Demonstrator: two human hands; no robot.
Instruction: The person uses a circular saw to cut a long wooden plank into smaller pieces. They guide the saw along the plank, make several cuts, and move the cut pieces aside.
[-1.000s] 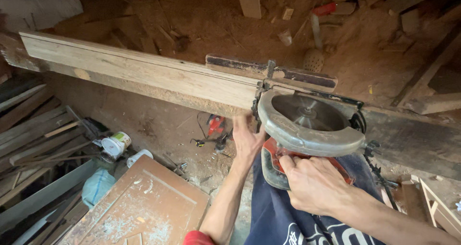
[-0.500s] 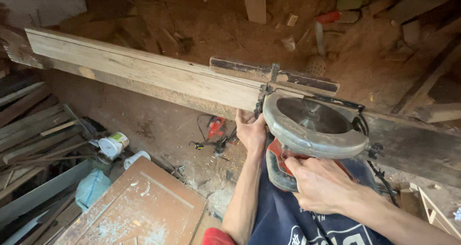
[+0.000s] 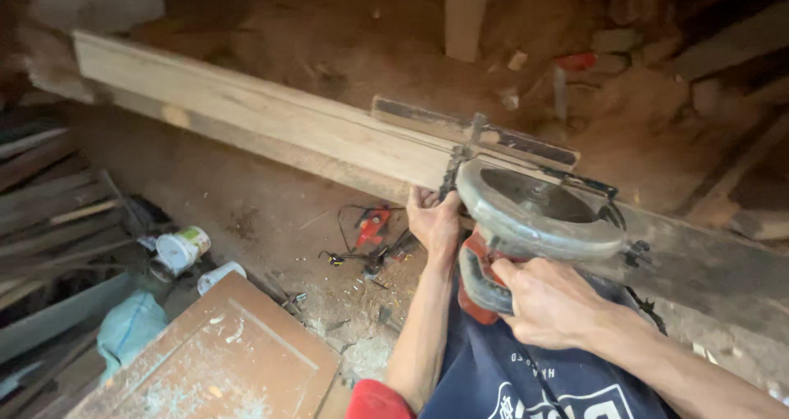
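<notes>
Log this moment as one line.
left hand: steadies plank edge | right hand: grips circular saw handle | saw on plank | floor: red tool

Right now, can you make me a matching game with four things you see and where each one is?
Things:
1. circular saw
2. left hand
3. right hand
4. white pot

Places:
A. lying on the dusty floor, far left of the hands
B. holding the near edge of the long plank
C. gripping the saw's red handle
D. resting on top of the long plank

Pairs: 1-D, 2-B, 3-C, 4-A
</notes>
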